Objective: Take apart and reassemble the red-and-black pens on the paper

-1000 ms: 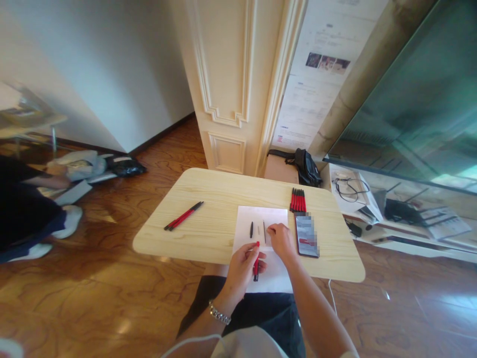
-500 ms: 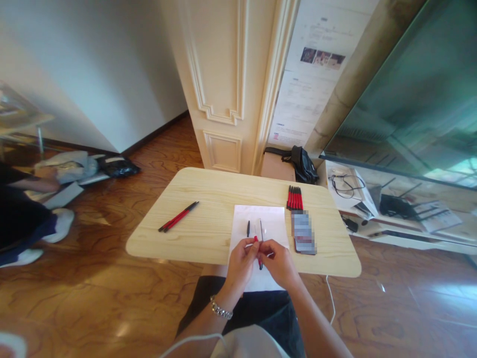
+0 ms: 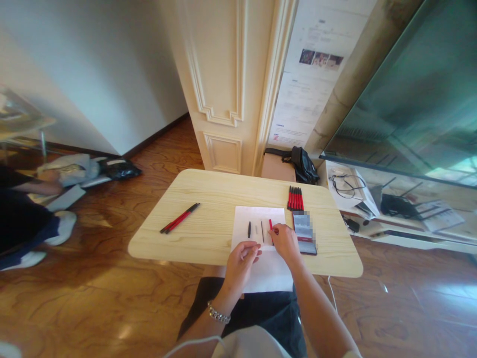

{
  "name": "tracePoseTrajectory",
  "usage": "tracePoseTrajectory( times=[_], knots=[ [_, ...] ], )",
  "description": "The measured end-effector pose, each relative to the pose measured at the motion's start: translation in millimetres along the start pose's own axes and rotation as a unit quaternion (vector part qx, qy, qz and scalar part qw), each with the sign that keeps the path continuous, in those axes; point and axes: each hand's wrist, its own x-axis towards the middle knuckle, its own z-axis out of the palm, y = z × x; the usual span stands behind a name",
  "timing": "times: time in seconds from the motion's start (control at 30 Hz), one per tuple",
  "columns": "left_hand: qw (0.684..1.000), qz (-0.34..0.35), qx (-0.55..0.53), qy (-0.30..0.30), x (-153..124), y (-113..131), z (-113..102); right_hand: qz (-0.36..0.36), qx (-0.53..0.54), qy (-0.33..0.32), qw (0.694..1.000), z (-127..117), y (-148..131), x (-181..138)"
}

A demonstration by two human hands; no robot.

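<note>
My right hand (image 3: 283, 242) pinches a red pen barrel (image 3: 270, 223) at the right side of a white paper sheet (image 3: 268, 276). The barrel's lower part is partly hidden by the fingers. My left hand (image 3: 241, 259) hovers over the sheet's left side, fingers loosely curved with nothing visible in them. On the paper, left of the barrel, lie a black pen part (image 3: 249, 229), a small pale piece like a spring (image 3: 256, 229) and a thin dark ink refill (image 3: 262, 231), side by side and roughly parallel.
Red-and-black pens (image 3: 181, 219) lie on the left of the wooden table (image 3: 212, 194). Several more pens (image 3: 295, 198) stand in a row at the right, above a phone (image 3: 305, 238). A black bag (image 3: 303, 164) sits behind. Another person's arm (image 3: 44, 185) shows far left.
My hands have moved apart. The right hand has carried the red barrel to the right, beside the refill. My left hand has let go, and the phone is less covered by blur.
</note>
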Motion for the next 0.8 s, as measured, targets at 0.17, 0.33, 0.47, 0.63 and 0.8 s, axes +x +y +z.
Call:
tracePoseTrajectory(
  times=[0.17,0.33,0.47,0.63,0.8],
  knots=[
    [1.0,-0.009,0.014,0.019,1.8,-3.2,-3.9,-0.01,0.003,0.004,1.0,0.5,-0.2,-4.0],
    [0.999,-0.016,0.026,0.033,1.5,-3.6,-6.5,0.007,0.039,0.043,0.998,-8.7,7.6,-15.1],
    [0.998,-0.03,0.036,0.044,-1.4,-2.3,-11.7,0.03,0.048,0.036,0.998,-10.6,16.1,-36.1],
    [0.998,-0.024,0.043,0.036,-6.0,-4.3,-16.3,0.035,0.051,0.013,0.998,-8.9,23.3,-52.2],
    [0.998,-0.024,0.041,0.028,-6.9,-8.9,-13.7,0.011,0.01,0.024,1.0,-10.7,13.7,-30.5]
  ],
)
